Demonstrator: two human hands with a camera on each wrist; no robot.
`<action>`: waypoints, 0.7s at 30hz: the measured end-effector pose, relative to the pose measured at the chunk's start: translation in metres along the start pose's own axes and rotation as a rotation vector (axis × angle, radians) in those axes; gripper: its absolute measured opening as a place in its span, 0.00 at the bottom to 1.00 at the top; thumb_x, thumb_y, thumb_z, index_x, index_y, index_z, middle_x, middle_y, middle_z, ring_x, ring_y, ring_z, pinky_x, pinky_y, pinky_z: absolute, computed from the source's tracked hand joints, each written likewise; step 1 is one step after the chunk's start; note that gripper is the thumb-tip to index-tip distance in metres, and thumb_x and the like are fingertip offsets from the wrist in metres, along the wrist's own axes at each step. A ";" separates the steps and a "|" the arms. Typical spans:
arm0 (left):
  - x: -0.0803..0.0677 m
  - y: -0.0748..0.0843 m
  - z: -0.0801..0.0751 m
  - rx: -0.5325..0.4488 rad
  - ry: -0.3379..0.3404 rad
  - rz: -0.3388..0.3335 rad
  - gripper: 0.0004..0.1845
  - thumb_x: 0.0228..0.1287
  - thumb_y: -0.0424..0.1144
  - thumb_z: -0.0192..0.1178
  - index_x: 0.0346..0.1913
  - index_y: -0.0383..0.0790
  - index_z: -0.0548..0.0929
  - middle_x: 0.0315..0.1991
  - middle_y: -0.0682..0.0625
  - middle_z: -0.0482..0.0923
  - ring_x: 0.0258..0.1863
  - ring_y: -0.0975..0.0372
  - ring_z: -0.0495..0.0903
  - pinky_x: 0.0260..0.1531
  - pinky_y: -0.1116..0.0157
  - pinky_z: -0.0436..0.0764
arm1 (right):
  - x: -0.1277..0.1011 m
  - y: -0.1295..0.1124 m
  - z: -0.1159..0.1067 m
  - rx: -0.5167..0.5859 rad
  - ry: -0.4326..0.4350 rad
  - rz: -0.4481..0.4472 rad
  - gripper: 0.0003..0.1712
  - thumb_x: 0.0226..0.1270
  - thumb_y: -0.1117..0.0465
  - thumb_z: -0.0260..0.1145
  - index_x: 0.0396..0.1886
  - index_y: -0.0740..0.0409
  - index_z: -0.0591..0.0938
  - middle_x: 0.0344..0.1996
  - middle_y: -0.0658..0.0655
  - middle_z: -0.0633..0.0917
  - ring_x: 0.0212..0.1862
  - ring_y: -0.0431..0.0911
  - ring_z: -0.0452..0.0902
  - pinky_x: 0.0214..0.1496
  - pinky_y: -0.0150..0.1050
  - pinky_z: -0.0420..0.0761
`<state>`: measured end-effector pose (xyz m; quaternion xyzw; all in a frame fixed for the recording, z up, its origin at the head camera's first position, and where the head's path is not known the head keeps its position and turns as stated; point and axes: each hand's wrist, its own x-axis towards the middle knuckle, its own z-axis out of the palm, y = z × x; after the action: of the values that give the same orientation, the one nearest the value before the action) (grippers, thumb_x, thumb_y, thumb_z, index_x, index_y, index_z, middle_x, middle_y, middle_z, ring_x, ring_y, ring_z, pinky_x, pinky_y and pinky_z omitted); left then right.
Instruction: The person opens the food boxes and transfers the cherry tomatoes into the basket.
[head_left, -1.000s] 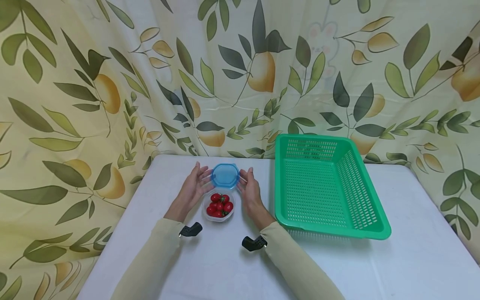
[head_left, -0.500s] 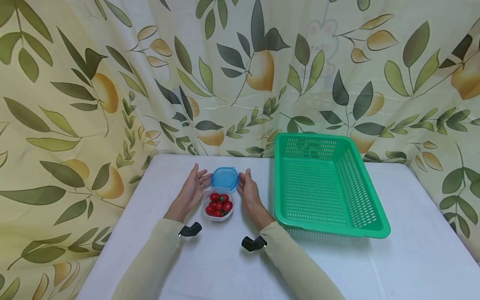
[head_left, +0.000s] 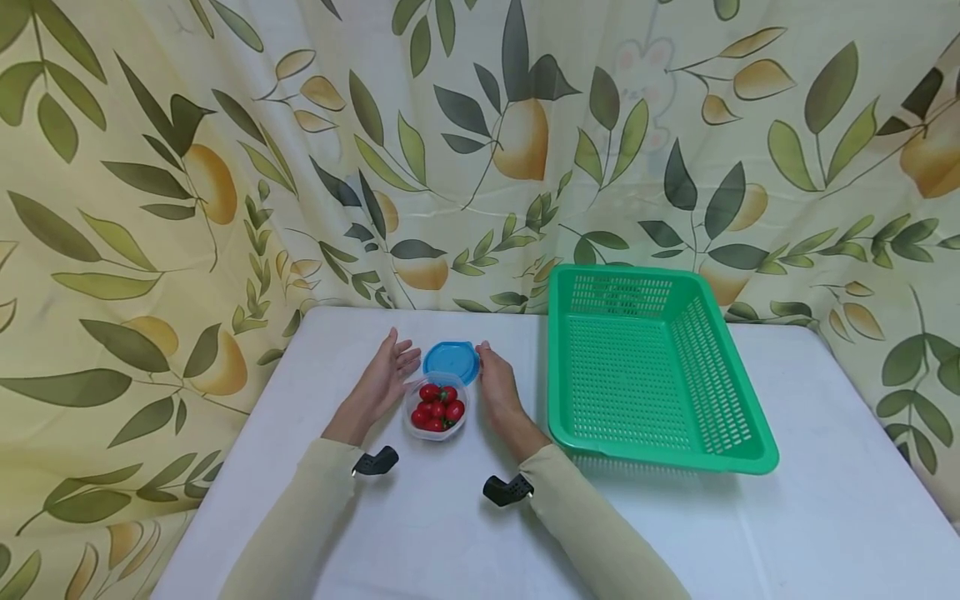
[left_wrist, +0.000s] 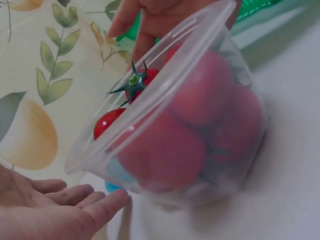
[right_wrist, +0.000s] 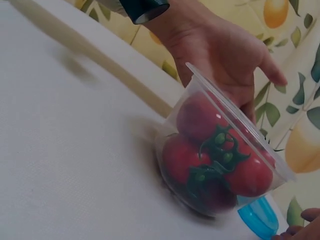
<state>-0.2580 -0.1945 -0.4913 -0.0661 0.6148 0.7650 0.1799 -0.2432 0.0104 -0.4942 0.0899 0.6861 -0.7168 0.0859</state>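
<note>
- Both hands lie on the bench on either side of the tomato tub: the left hand [head_left: 382, 379] is open, palm turned inward, fingers straight and pointing away from the person, touching nothing that can be seen.
- Its counterpart, the right hand [head_left: 497, 382], rests with fingers extended; its fingertips [head_left: 483, 348] meet the right edge of the blue lid [head_left: 450, 362]. Whether they pinch the lid or only touch it I cannot tell.
- The blue lid lies flat on the bench, face up, just behind the clear tub [head_left: 436, 410]; roughly round, it has no clear long axis.
- The clear tub stands upright, mouth up, between the two hands, filled with cherry tomatoes [head_left: 437, 406] whose green stalks show in the wrist views.
- Compared with a second ago, the lid has come down from its raised, tilted hold between both hands to the bench surface, and the left hand has let go of it and drawn slightly aside.
- A green basket [head_left: 720, 433] sits to the right of the right hand, near but apart; a leaf-patterned curtain [head_left: 225, 167] hangs behind the bench [head_left: 825, 517].
- Nothing lies between the hands and the tub.
</note>
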 end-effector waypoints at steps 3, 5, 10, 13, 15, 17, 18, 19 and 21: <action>-0.007 0.000 -0.003 0.030 -0.020 0.013 0.50 0.72 0.72 0.40 0.81 0.38 0.46 0.80 0.38 0.52 0.79 0.47 0.53 0.77 0.44 0.49 | -0.005 -0.004 0.002 -0.019 -0.007 0.006 0.33 0.83 0.45 0.46 0.74 0.62 0.69 0.74 0.62 0.70 0.76 0.57 0.62 0.76 0.52 0.64; -0.011 0.000 -0.006 0.059 -0.038 0.026 0.48 0.74 0.70 0.41 0.81 0.38 0.48 0.79 0.38 0.55 0.78 0.46 0.57 0.77 0.44 0.52 | -0.009 -0.006 0.003 -0.015 -0.019 0.005 0.31 0.82 0.46 0.48 0.73 0.61 0.71 0.71 0.63 0.72 0.73 0.58 0.66 0.75 0.54 0.66; -0.025 -0.002 -0.011 0.227 -0.054 0.062 0.39 0.78 0.62 0.42 0.80 0.41 0.53 0.76 0.42 0.63 0.76 0.48 0.63 0.75 0.42 0.56 | -0.017 -0.009 0.006 -0.037 -0.045 -0.035 0.28 0.82 0.47 0.51 0.71 0.58 0.75 0.68 0.64 0.76 0.69 0.60 0.72 0.73 0.55 0.69; -0.033 -0.006 -0.013 0.335 -0.058 0.099 0.37 0.79 0.57 0.46 0.81 0.45 0.52 0.76 0.45 0.64 0.76 0.50 0.63 0.73 0.43 0.61 | -0.022 -0.011 0.007 -0.077 -0.055 -0.097 0.26 0.82 0.50 0.53 0.70 0.58 0.76 0.68 0.61 0.77 0.70 0.57 0.70 0.73 0.53 0.70; -0.037 -0.010 -0.014 0.388 -0.068 0.133 0.38 0.78 0.53 0.51 0.82 0.46 0.50 0.76 0.46 0.64 0.76 0.51 0.64 0.72 0.45 0.64 | -0.026 -0.012 0.007 -0.125 -0.064 -0.155 0.24 0.81 0.54 0.55 0.69 0.59 0.77 0.67 0.59 0.78 0.69 0.55 0.71 0.71 0.51 0.73; -0.042 -0.014 -0.014 0.421 -0.088 0.167 0.39 0.77 0.50 0.54 0.82 0.47 0.48 0.76 0.47 0.64 0.76 0.50 0.63 0.72 0.45 0.65 | -0.029 -0.013 0.006 -0.165 -0.077 -0.212 0.22 0.79 0.59 0.57 0.67 0.60 0.78 0.65 0.58 0.80 0.67 0.54 0.72 0.69 0.49 0.75; -0.044 -0.016 -0.014 0.433 -0.094 0.178 0.40 0.76 0.48 0.56 0.82 0.49 0.47 0.76 0.47 0.64 0.76 0.50 0.62 0.72 0.44 0.64 | -0.031 -0.013 0.006 -0.184 -0.084 -0.234 0.21 0.79 0.61 0.58 0.67 0.60 0.78 0.64 0.58 0.81 0.65 0.53 0.73 0.67 0.48 0.77; -0.046 -0.019 -0.013 0.442 -0.107 0.189 0.41 0.75 0.47 0.57 0.82 0.51 0.47 0.76 0.48 0.63 0.77 0.50 0.61 0.73 0.43 0.63 | -0.032 -0.013 0.006 -0.199 -0.092 -0.249 0.21 0.78 0.62 0.59 0.66 0.60 0.79 0.63 0.58 0.81 0.64 0.53 0.74 0.66 0.48 0.78; -0.050 -0.022 -0.011 0.459 -0.130 0.204 0.44 0.73 0.45 0.61 0.82 0.55 0.46 0.77 0.49 0.62 0.78 0.49 0.58 0.73 0.40 0.59 | -0.036 -0.014 0.004 -0.216 -0.110 -0.269 0.21 0.76 0.64 0.60 0.66 0.59 0.79 0.62 0.57 0.82 0.63 0.51 0.76 0.64 0.46 0.79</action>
<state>-0.2053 -0.2109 -0.4981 0.0883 0.7629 0.6224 0.1512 -0.2118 0.0070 -0.4716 -0.0519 0.7593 -0.6477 0.0360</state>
